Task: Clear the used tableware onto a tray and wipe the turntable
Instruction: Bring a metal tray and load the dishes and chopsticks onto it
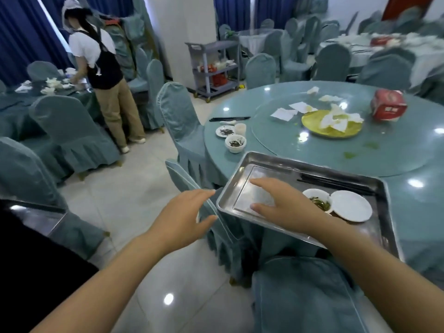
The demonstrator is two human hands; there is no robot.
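Room: a banquet hall is shown, with blue curtains, pale glossy floor tiles and round tables ringed by chairs in teal fabric covers.
Left hand: the left hand [185, 213] is held spread and empty over a chair back [192, 179], just left of the tray's corner.
Right hand: the right hand [280, 203] is laid over the tray with fingers straight and thumb apart; nothing is gripped.
Tray: a rectangular steel tray [360, 236] with a raised rim is set on the near edge of the table [420, 212], overhanging it.
On the tray: one small white bowl [317, 200] with dark green scraps, one round white plate [351, 205] touching it, and black chopsticks [336, 182] behind them are seen.
Turntable: a round glass turntable [283, 140] is smeared with green; a yellow plate [312, 127] heaped with crumpled napkins, loose tissues and a red box [388, 105] are carried on it.
Left on the table: one saucer [225, 131], one bowl [235, 143], one cup [240, 129] and chopsticks [229, 118] are grouped beside the turntable.
Background: a person [103, 68] is bent over another table; a grey cart [213, 68] is parked by a pillar.
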